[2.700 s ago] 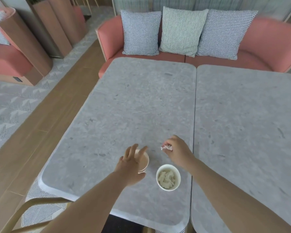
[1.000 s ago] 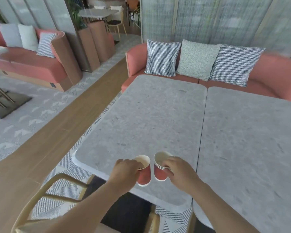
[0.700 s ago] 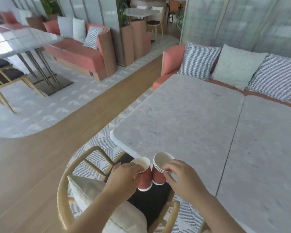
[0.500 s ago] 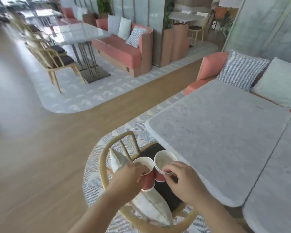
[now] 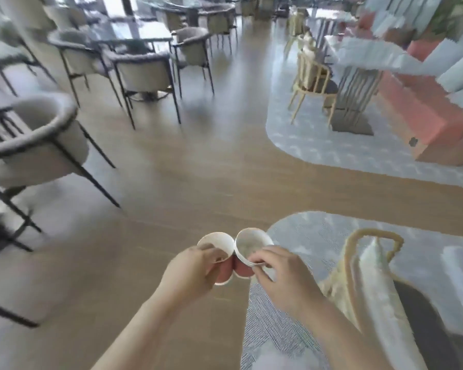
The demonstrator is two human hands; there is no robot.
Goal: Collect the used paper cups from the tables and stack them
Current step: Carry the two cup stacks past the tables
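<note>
I hold two sets of red paper cups with white insides side by side in front of me, above the floor, their walls touching. My left hand (image 5: 190, 271) grips the left cup (image 5: 216, 244) with the thumb at its rim. My right hand (image 5: 281, 276) pinches the rim of the right cup (image 5: 247, 243), which shows several nested rims like a small stack. Both cups are upright and tilt slightly towards each other. The picture is blurred by movement.
A wooden chair with a cushion (image 5: 369, 279) stands close on my right on a grey patterned rug (image 5: 305, 228). Grey armchairs (image 5: 35, 145) and dark tables fill the left and far side. A coral sofa (image 5: 417, 116) and a table with a chair (image 5: 313, 76) lie at the right. Wooden floor (image 5: 198, 169) stretches ahead.
I have turned left, away from the grey table and the sofa, carrying both cups; the table has left the view and the open dining room now lies ahead.
</note>
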